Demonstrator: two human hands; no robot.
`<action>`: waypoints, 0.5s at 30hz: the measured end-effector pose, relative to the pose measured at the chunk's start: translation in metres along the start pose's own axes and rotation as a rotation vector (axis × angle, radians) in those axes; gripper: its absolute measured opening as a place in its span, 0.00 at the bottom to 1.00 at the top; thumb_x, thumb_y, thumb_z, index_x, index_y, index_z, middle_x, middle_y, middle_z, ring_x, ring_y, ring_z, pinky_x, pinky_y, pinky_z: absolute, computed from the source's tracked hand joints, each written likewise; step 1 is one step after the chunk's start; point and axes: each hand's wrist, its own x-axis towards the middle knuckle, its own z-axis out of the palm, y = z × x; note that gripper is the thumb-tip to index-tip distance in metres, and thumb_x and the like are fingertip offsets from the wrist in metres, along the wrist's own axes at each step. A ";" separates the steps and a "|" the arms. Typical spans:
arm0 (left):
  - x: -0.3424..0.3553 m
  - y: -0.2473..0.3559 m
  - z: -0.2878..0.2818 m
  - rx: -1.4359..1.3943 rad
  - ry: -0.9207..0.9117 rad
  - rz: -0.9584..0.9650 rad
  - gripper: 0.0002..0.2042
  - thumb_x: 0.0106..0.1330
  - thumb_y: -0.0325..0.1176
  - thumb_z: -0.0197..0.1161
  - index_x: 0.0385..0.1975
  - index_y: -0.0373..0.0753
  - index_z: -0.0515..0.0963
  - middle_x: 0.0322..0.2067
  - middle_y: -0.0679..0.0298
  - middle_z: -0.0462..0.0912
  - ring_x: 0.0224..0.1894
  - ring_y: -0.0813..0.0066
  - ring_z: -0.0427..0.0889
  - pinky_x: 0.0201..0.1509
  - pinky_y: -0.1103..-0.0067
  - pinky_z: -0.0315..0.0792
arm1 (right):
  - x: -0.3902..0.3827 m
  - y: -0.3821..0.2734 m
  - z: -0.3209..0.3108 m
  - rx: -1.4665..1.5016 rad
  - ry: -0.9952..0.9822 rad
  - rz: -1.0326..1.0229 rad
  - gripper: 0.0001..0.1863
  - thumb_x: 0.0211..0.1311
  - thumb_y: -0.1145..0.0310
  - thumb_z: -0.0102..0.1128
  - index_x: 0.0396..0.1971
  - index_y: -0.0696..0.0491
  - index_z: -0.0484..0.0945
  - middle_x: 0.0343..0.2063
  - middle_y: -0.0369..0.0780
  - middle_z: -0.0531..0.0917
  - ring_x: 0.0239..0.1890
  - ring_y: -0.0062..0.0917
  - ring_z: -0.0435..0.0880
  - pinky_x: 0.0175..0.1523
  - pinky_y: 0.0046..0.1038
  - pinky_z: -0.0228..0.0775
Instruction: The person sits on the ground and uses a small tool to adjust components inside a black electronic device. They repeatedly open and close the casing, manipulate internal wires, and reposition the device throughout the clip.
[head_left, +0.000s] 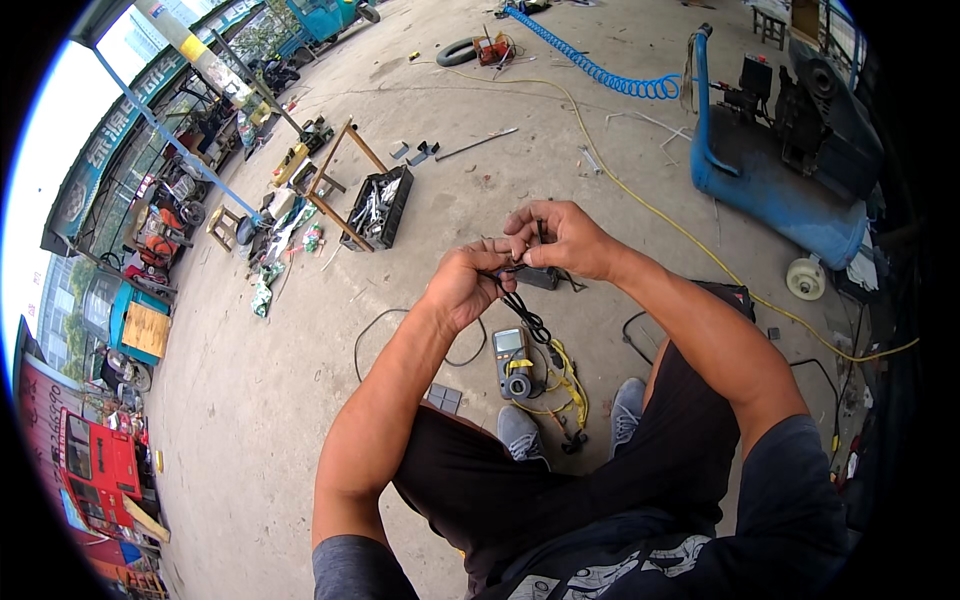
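My left hand is closed around a black cable, whose looped bundle hangs below the fingers. Close beside it, the fingertips of my right hand pinch a thin dark end of the cable; the exact spot is partly covered by fingers. Just behind the hands is a small black box, and I cannot tell whether the cable joins it. Between my shoes and the hands, a grey handheld meter with a screen and dial lies on the ground. Yellow test leads are heaped at its right.
A blue air compressor stands at the right, with a coiled blue hose and a yellow hose across the concrete. Ahead left sits a black crate of tools beside a wooden frame. A red vehicle is far left.
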 end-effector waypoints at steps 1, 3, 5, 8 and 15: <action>0.000 0.000 -0.003 -0.017 -0.005 -0.002 0.06 0.66 0.23 0.54 0.40 0.31 0.76 0.36 0.62 0.77 0.31 0.77 0.70 0.38 0.78 0.68 | -0.001 -0.001 0.000 -0.007 -0.004 0.005 0.23 0.47 0.81 0.60 0.48 0.61 0.74 0.33 0.34 0.81 0.39 0.17 0.79 0.51 0.24 0.71; -0.001 0.000 -0.002 -0.007 0.007 0.002 0.05 0.66 0.24 0.55 0.38 0.32 0.76 0.35 0.63 0.77 0.30 0.78 0.69 0.38 0.79 0.67 | -0.002 -0.003 0.001 0.003 -0.005 0.013 0.24 0.46 0.81 0.59 0.48 0.61 0.73 0.33 0.34 0.81 0.40 0.17 0.79 0.52 0.24 0.71; -0.002 0.000 0.000 0.050 0.044 0.017 0.04 0.66 0.25 0.56 0.36 0.33 0.76 0.34 0.64 0.77 0.30 0.79 0.69 0.37 0.79 0.67 | -0.002 -0.003 0.002 0.054 0.003 0.015 0.25 0.44 0.82 0.58 0.48 0.62 0.73 0.33 0.35 0.82 0.40 0.18 0.79 0.51 0.23 0.71; -0.001 0.000 -0.002 0.103 0.070 0.024 0.04 0.65 0.24 0.58 0.37 0.33 0.76 0.34 0.64 0.77 0.29 0.79 0.70 0.36 0.80 0.68 | -0.002 0.001 0.003 0.162 0.038 0.019 0.25 0.44 0.81 0.58 0.48 0.62 0.73 0.33 0.36 0.82 0.40 0.18 0.79 0.50 0.23 0.72; -0.003 0.000 -0.001 0.220 0.219 0.130 0.07 0.59 0.19 0.63 0.37 0.31 0.76 0.31 0.61 0.81 0.29 0.76 0.77 0.29 0.83 0.71 | 0.001 0.012 0.003 -0.005 0.078 0.149 0.16 0.50 0.78 0.60 0.42 0.63 0.75 0.29 0.36 0.80 0.32 0.17 0.78 0.39 0.20 0.71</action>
